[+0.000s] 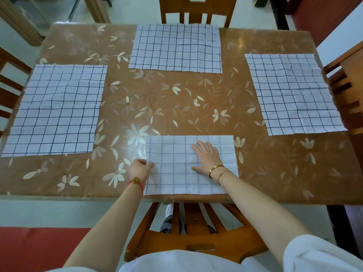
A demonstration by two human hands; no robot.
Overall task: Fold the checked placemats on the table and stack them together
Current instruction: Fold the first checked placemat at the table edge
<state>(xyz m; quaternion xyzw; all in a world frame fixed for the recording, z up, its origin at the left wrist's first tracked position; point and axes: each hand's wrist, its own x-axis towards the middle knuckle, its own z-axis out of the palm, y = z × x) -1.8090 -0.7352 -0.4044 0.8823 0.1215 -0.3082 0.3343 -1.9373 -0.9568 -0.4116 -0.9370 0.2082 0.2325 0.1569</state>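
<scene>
Four checked mats lie on the brown flowered surface [167,103]. The near mat [172,173] sits at bottom centre, its lower edge along the surface's front edge. Its grid lines look fainter than on the other three, and a small step shows in its upper edge, just beside the right fingertips.

The left hand [140,169] pinches this mat's left edge, thumb on top and fingers curled at the border. The right hand [208,157] lies flat on the mat's right half, fingers spread and straight, palm pressing down, grasping nothing. A red cord [135,182] circles the left wrist and two gold bangles [217,170] the right.

The left mat [53,108] lies spread flat at centre left, creased. The far mat [176,48] lies flat at top centre, and the right mat [292,93] at the right, its outer edge reaching the surface's rim. All three are well apart from the near mat and from one another.

Wooden chairs stand at bottom centre [196,240], top centre [196,10] and the right edge [349,75].
</scene>
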